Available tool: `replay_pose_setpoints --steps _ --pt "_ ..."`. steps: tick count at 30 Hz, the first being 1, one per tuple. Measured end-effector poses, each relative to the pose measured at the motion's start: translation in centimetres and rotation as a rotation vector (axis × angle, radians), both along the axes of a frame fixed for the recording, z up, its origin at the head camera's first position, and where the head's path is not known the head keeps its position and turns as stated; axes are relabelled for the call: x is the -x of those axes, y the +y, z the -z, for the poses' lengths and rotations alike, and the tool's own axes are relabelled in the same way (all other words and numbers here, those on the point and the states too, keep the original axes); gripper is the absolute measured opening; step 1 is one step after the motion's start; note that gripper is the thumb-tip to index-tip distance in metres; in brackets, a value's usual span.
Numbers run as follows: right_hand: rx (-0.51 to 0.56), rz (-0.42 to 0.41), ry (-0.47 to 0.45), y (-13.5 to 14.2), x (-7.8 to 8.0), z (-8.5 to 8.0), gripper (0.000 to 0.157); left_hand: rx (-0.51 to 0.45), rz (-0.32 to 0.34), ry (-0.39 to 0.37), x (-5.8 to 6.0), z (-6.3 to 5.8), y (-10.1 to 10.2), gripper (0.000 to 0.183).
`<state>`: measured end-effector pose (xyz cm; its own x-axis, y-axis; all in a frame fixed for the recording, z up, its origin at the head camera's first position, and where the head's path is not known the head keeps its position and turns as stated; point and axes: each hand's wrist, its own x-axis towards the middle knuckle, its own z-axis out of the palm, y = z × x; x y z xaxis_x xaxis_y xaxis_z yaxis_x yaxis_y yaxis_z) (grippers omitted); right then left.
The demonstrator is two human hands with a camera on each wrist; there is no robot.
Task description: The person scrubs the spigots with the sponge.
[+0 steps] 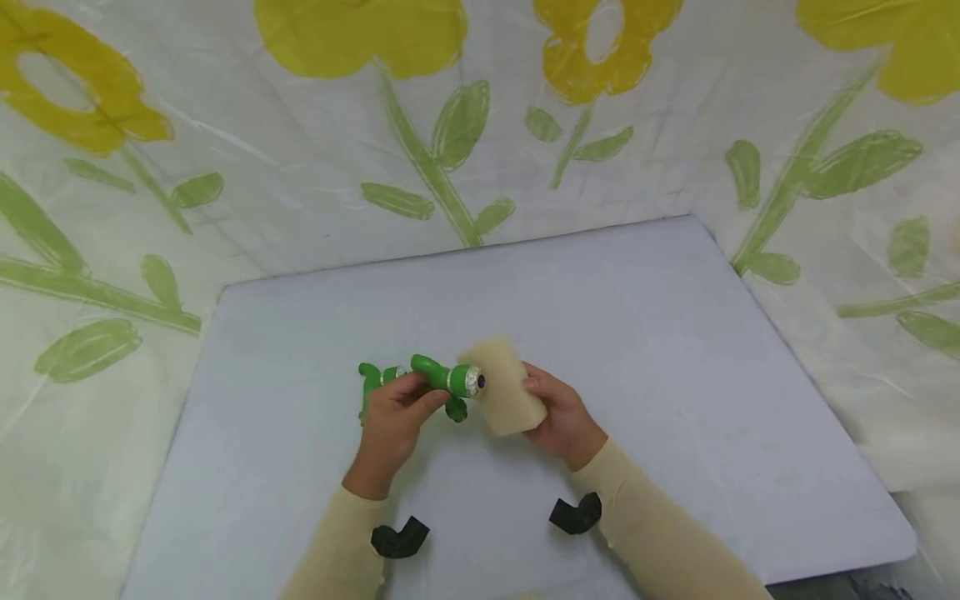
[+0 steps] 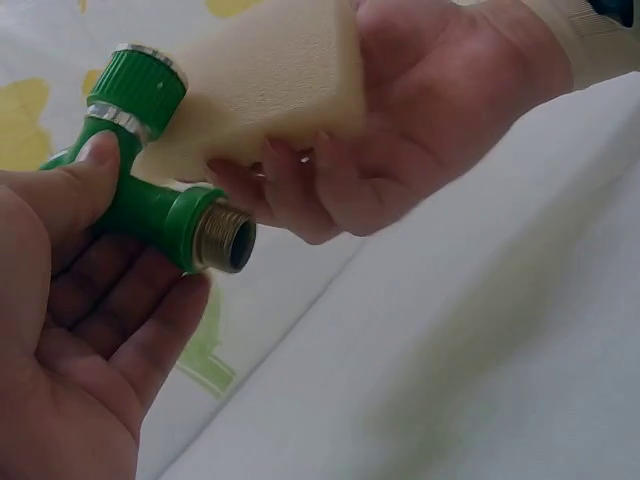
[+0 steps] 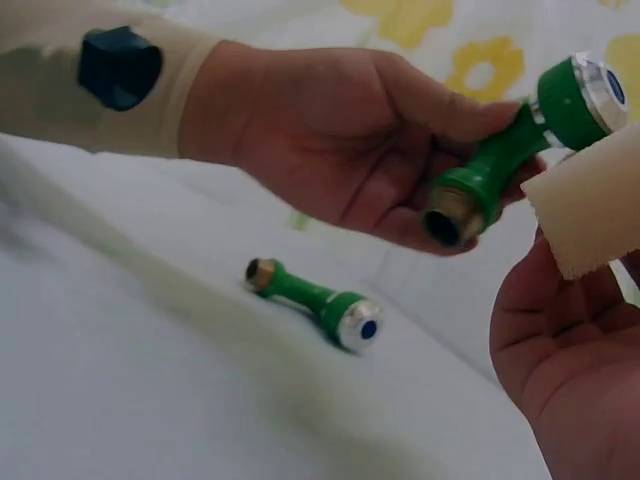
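Note:
My left hand (image 1: 392,423) grips a green tap (image 1: 431,372) between thumb and fingers, above the table. The tap has a ribbed knob with a silver cap and a blue dot, and a threaded brass end (image 2: 226,237). My right hand (image 1: 561,419) holds a pale yellow sponge (image 1: 504,392), its fingers bent round the block's edge. The sponge is right beside the tap's knob; whether they touch I cannot tell. A second green tap (image 3: 305,297) lies on the table, partly hidden behind my left hand in the head view.
The light grey table (image 1: 675,350) spreads out round both hands. Behind and beside it hangs a white sheet (image 1: 300,167) painted with yellow flowers and green stems. Black brackets (image 1: 400,537) sit at both wrists, over beige sleeves (image 1: 337,546).

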<state>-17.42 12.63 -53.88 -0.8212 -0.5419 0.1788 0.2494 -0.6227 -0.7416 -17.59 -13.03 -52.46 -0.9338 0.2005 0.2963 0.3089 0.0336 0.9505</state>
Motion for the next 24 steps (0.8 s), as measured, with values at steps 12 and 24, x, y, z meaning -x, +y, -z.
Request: replay_pose_setpoints --steps 12,24 --pt "-0.026 -0.067 0.087 1.0 0.1 0.6 0.039 -0.028 0.019 -0.136 -0.1 0.1 0.2 0.024" --pt "-0.166 0.026 0.196 1.9 1.0 -0.8 0.048 0.021 0.292 -0.144 -0.5 1.0 0.7 0.023"
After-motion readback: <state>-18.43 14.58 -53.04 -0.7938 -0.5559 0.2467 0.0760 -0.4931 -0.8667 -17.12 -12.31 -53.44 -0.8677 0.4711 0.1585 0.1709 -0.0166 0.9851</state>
